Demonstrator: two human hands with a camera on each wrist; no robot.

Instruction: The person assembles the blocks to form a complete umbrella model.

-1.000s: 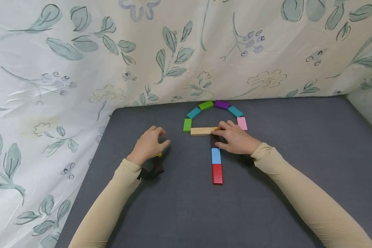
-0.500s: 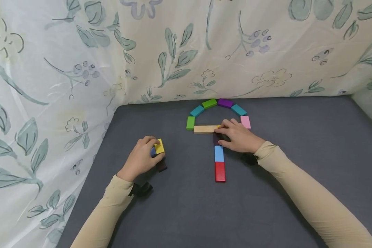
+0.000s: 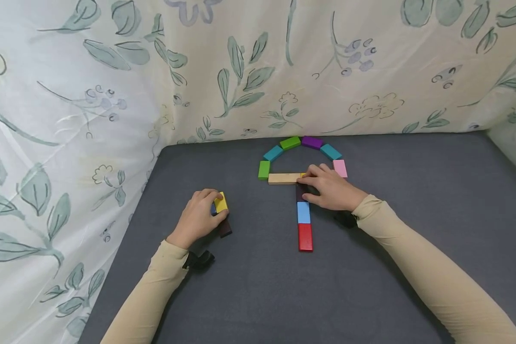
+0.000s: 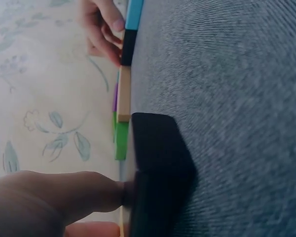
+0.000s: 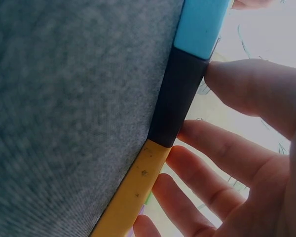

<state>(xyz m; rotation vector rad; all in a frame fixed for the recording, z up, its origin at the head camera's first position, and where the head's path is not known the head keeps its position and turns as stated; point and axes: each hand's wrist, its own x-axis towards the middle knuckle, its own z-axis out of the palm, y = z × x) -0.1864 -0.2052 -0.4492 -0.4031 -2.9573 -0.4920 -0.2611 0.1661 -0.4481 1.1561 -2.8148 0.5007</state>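
On the left of the grey cloth in the head view, my left hand (image 3: 194,217) pinches a yellow block (image 3: 221,202) between thumb and fingers. A blue block (image 3: 213,209) shows beside it, partly covered, and a dark block (image 3: 225,228) lies just below. My right hand (image 3: 333,188) rests on a row of blocks. In the right wrist view its thumb touches a black block (image 5: 178,94), and its other fingertips lie along that block's lower end and the adjoining orange-yellow block (image 5: 135,185). A light blue block (image 3: 303,212) and a red block (image 3: 305,237) continue the stem downward.
A wooden block (image 3: 284,178) lies left of my right hand. Green (image 3: 264,170), teal (image 3: 273,153), purple (image 3: 312,142) and pink (image 3: 340,168) blocks are among several forming an arch. A patterned curtain (image 3: 241,62) hangs along the table's back edge.
A second ago my left hand was above the table with no block in its fingers; it has since lowered onto the yellow block. The right hand has stayed on the row.
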